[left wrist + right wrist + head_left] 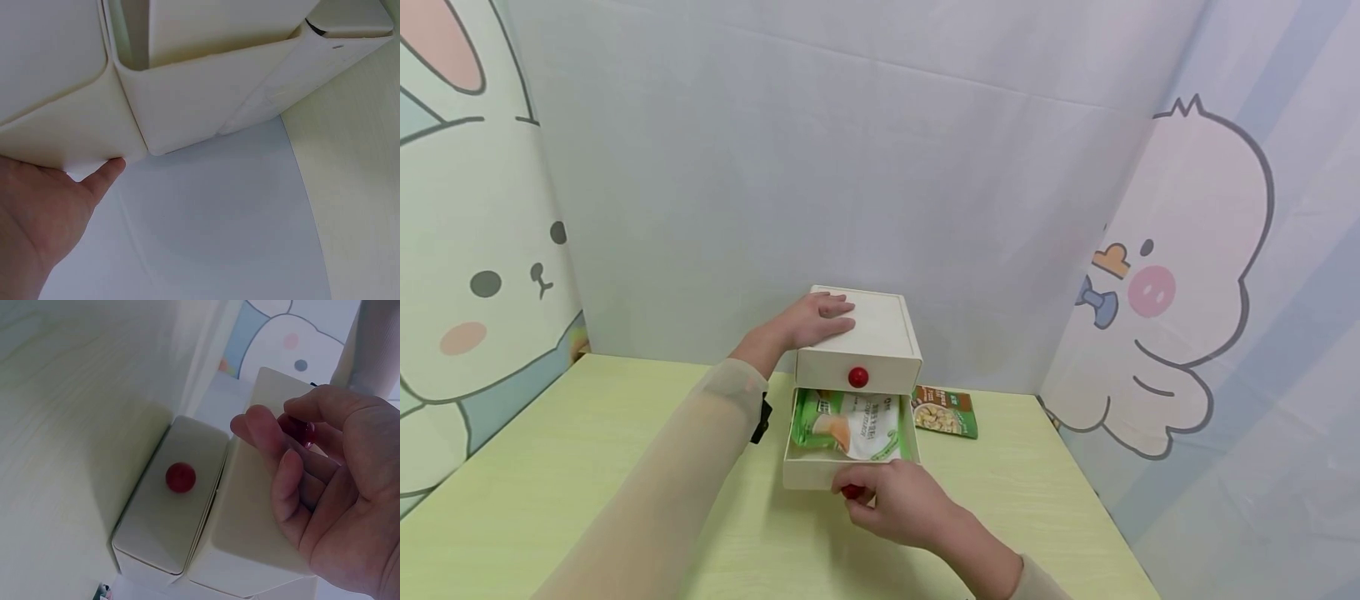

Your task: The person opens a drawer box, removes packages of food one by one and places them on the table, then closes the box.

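A small white chest of drawers (883,325) stands on the table, its middle drawer (808,476) pulled out toward me. My right hand (901,504) pinches that drawer's red knob (309,434) between thumb and fingers. Spread over the left side of the chest's top is my left hand (811,322), its fingers extended on the lid and its thumb along the side edge in the left wrist view. Inside the pulled-out drawer lies a green and white food packet (868,425). The top drawer's red knob (858,377) sits above it.
Below the pulled-out drawer, the bottom drawer (156,519) is closed, with its own red knob (180,477). A brown and green pouch (946,412) lies on the pale yellow table (1015,500), to the right of the chest. Curtains (865,167) surround the table at back and sides.
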